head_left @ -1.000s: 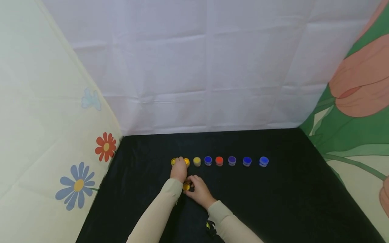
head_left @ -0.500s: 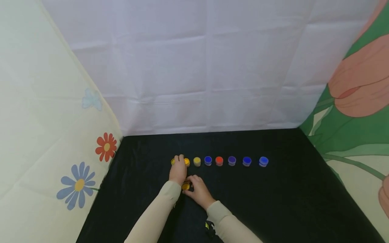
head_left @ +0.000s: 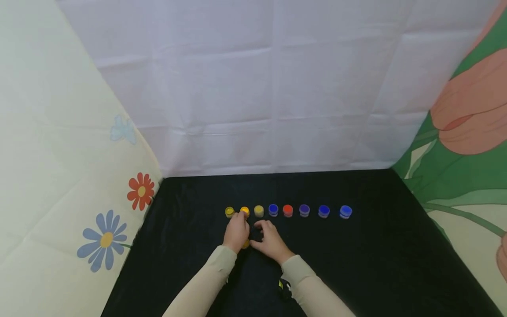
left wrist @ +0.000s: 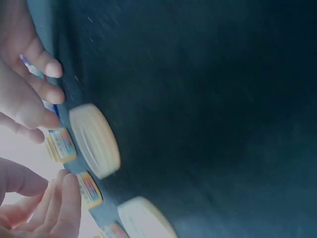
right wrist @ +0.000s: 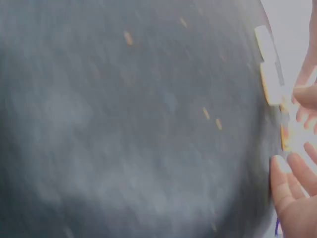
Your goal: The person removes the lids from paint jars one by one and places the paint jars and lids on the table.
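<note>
Small lidded paint pots stand in a row on the black cloth. In the head view my left hand (head_left: 236,232) is just in front of the orange-yellow pot (head_left: 244,211); its fingers are loosely bent and nothing shows between them. A yellow pot (head_left: 245,244) sits between my hands, partly covered by the left one. My right hand (head_left: 273,243) is beside it, thumb and fingers apart, holding nothing visible. In the left wrist view two pale, blurred pieces, one upper (left wrist: 94,141) and one lower (left wrist: 146,218), lie nearer than the row.
A darker yellow pot (head_left: 229,212) ends the row at left. Rightward follow a pale yellow pot (head_left: 259,211), a red pot (head_left: 288,211) and several blue or purple ones, such as the blue pot (head_left: 346,211). A white sheet (head_left: 222,88) hangs behind the black cloth (head_left: 376,255).
My left hand has drawn back from the row, uncovering the two leftmost pots. My right hand has come off the front yellow pot and shifted slightly right.
</note>
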A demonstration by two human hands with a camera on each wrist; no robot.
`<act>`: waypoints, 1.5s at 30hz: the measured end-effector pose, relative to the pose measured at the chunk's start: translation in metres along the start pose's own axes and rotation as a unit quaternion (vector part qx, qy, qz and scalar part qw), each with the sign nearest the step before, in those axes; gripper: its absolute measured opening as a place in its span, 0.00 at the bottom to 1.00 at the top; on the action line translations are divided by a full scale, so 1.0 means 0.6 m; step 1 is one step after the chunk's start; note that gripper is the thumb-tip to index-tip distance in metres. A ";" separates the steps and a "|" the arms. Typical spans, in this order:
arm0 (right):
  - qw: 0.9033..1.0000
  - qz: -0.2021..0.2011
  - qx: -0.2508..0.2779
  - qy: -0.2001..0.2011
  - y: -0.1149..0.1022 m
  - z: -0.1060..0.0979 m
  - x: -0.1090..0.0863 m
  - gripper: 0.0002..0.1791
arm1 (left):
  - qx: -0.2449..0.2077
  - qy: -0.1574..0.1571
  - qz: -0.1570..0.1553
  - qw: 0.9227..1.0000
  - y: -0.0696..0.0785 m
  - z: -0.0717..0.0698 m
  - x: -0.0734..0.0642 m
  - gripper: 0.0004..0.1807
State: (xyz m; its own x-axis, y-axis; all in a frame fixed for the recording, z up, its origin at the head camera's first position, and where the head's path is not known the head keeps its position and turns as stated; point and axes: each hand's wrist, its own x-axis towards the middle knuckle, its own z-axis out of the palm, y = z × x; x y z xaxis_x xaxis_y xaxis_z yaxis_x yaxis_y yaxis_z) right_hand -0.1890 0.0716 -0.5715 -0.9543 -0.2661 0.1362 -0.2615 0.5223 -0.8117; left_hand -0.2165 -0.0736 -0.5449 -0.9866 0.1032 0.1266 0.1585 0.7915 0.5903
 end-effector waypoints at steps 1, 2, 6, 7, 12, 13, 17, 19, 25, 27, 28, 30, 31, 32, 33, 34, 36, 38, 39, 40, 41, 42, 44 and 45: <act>1.000 0.010 0.004 0.007 0.002 -0.003 0.001 0.26 | -0.013 -0.007 -0.005 1.000 0.001 0.003 0.000 0.09; 1.000 0.022 0.008 0.015 0.005 -0.006 0.003 0.26 | -0.024 -0.014 -0.007 1.000 0.001 0.006 0.001 0.11; 0.996 0.071 0.035 0.044 0.010 -0.015 0.014 0.27 | -0.074 -0.052 -0.006 0.996 0.006 0.017 0.006 0.19; 0.994 0.081 0.047 0.048 0.010 -0.017 0.017 0.28 | -0.085 -0.061 -0.005 0.995 0.007 0.020 0.007 0.21; 0.990 0.104 0.090 0.045 0.005 -0.020 0.031 0.35 | -0.124 -0.080 -0.001 0.989 0.015 0.030 0.014 0.28; 0.989 0.105 0.091 0.044 0.004 -0.019 0.032 0.36 | -0.127 -0.079 -0.001 0.989 0.016 0.032 0.015 0.29; 0.989 0.107 0.087 0.046 0.005 -0.016 0.035 0.37 | -0.140 -0.076 -0.004 0.987 0.020 0.036 0.021 0.31; 0.990 0.103 0.080 0.053 0.005 -0.014 0.036 0.37 | -0.141 -0.075 -0.006 0.987 0.020 0.039 0.024 0.31; 0.987 0.098 0.101 0.072 0.008 -0.008 0.041 0.36 | -0.146 -0.079 -0.017 0.986 0.018 0.042 0.026 0.31; 0.986 0.099 0.109 0.075 0.010 -0.007 0.040 0.36 | -0.153 -0.081 -0.020 0.985 0.017 0.042 0.026 0.31; 0.986 0.101 0.110 0.077 0.011 -0.007 0.040 0.35 | -0.156 -0.083 -0.022 0.984 0.016 0.041 0.026 0.30; 0.985 0.101 0.110 0.081 0.013 -0.008 0.038 0.34 | -0.159 -0.087 -0.024 0.983 0.014 0.039 0.025 0.29; 0.985 0.105 0.113 0.083 0.013 -0.008 0.037 0.34 | -0.159 -0.089 -0.023 0.983 0.012 0.037 0.024 0.28; 0.984 0.105 0.114 0.087 0.014 -0.008 0.036 0.33 | -0.158 -0.093 -0.022 0.983 0.010 0.036 0.022 0.27; 0.984 0.104 0.114 0.091 0.014 -0.009 0.034 0.32 | -0.156 -0.096 -0.019 0.983 0.008 0.034 0.021 0.26; 0.984 0.103 0.113 0.094 0.015 -0.009 0.032 0.31 | -0.151 -0.098 -0.014 0.983 0.007 0.032 0.021 0.25; 0.983 0.102 0.117 0.100 0.016 -0.009 0.029 0.30 | -0.147 -0.107 -0.008 0.983 0.003 0.027 0.020 0.23; 0.983 0.098 0.117 0.104 0.018 -0.010 0.026 0.29 | -0.137 -0.113 0.000 0.984 -0.002 0.023 0.021 0.21; 0.983 0.096 0.115 0.106 0.019 -0.010 0.024 0.28 | -0.132 -0.116 0.006 0.984 -0.004 0.022 0.021 0.20; 0.983 0.093 0.114 0.107 0.020 -0.011 0.023 0.26 | -0.126 -0.119 0.011 0.985 -0.007 0.020 0.022 0.19; 0.983 0.089 0.115 0.109 0.021 -0.011 0.021 0.24 | -0.120 -0.121 0.018 0.985 -0.009 0.019 0.022 0.18; 0.984 0.084 0.115 0.110 0.022 -0.011 0.019 0.22 | -0.114 -0.123 0.023 0.986 -0.011 0.018 0.023 0.17; 0.983 0.074 0.122 0.113 0.024 -0.012 0.015 0.18 | -0.104 -0.126 0.036 0.986 -0.014 0.016 0.023 0.16; 0.983 0.072 0.126 0.113 0.025 -0.013 0.013 0.16 | -0.102 -0.128 0.039 0.986 -0.015 0.016 0.023 0.15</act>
State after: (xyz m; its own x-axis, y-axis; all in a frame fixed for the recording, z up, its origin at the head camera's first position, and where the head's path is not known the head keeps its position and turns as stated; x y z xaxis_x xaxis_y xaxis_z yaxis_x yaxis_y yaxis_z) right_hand -0.2012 0.0835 -0.5783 -0.9940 -0.0018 0.1098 -0.1047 0.3156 -0.9431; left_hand -0.2320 -0.0737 -0.5560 -0.9446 0.3281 -0.0121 0.2128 0.6399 0.7384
